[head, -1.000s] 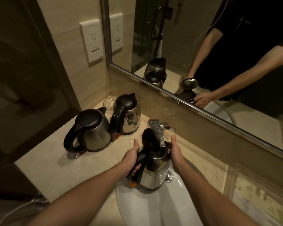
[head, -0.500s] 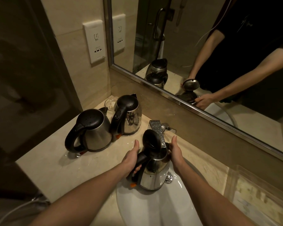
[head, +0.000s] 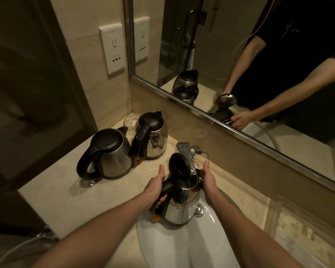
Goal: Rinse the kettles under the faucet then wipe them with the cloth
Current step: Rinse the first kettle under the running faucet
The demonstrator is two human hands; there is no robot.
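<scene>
A steel kettle (head: 183, 206) with its black lid flipped up stands in the white sink (head: 182, 246), its mouth under the chrome faucet (head: 187, 154). My left hand (head: 155, 187) grips its black handle, thumb raised. My right hand (head: 207, 179) holds the right side of the kettle's rim, fingers curled round it. Two more steel kettles with black lids shut stand on the counter to the left: one nearer (head: 108, 154), one behind it (head: 152, 136). No cloth is in view.
A beige stone counter (head: 66, 198) surrounds the sink. A clear glass (head: 131, 121) stands in the back corner. A mirror (head: 240, 55) runs along the back wall, a wall socket (head: 112, 49) to its left. A clear tray (head: 306, 235) lies at the right.
</scene>
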